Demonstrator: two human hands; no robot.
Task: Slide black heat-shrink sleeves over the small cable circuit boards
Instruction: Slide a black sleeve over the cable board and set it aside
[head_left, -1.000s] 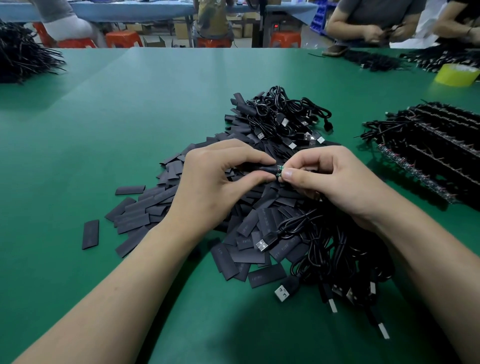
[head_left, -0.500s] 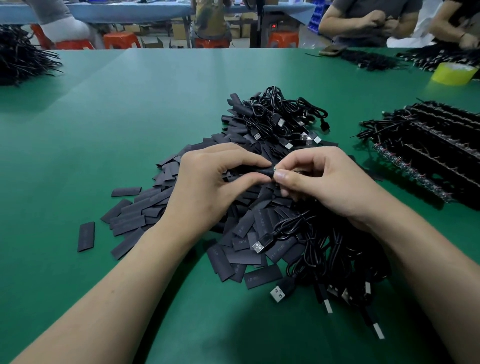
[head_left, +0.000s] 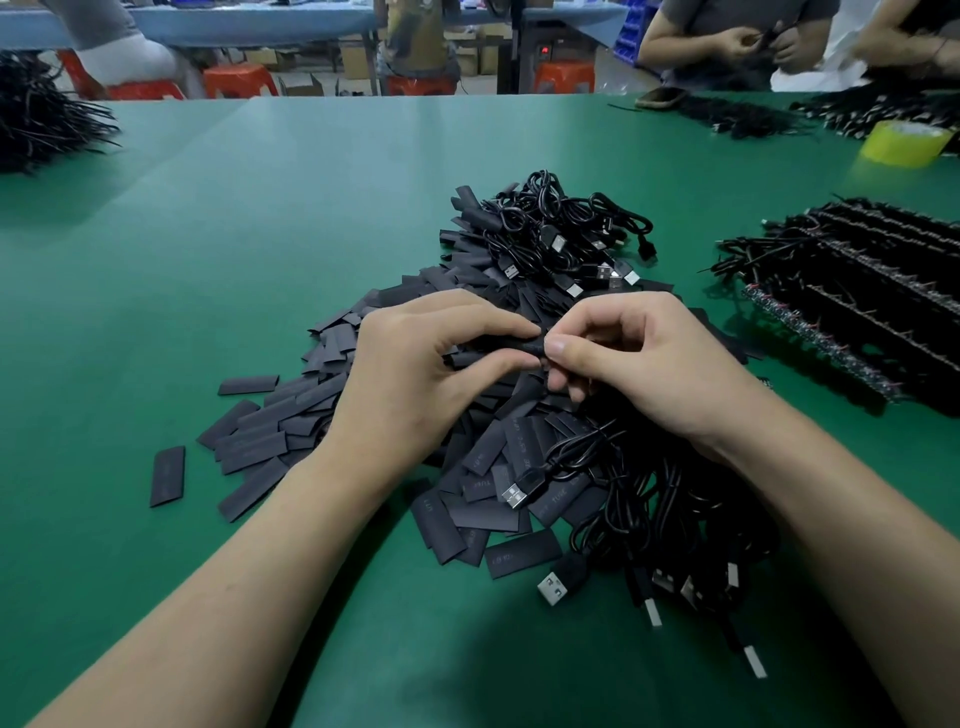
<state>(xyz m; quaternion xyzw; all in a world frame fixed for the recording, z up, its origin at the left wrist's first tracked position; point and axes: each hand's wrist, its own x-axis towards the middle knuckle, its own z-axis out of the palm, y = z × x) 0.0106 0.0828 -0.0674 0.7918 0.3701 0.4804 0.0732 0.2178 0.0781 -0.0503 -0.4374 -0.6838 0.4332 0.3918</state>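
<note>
Both hands meet above a heap of flat black sleeves (head_left: 332, 415) on the green table (head_left: 260, 234). The left hand (head_left: 415, 384) pinches one black sleeve (head_left: 511, 345) between thumb and forefinger. The right hand (head_left: 649, 364) pinches its other end, cables (head_left: 649, 493) tangled below.

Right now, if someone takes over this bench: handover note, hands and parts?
Left hand: pinching a black sleeve.
Right hand: pinching at the sleeve's end; board not visible.
Loose sleeves pile beneath and left of the hands; USB cables tangled under the right hand; more cables behind.
Done: one sleeve being fitted.
Left: seat it, then work through the rest.
</note>
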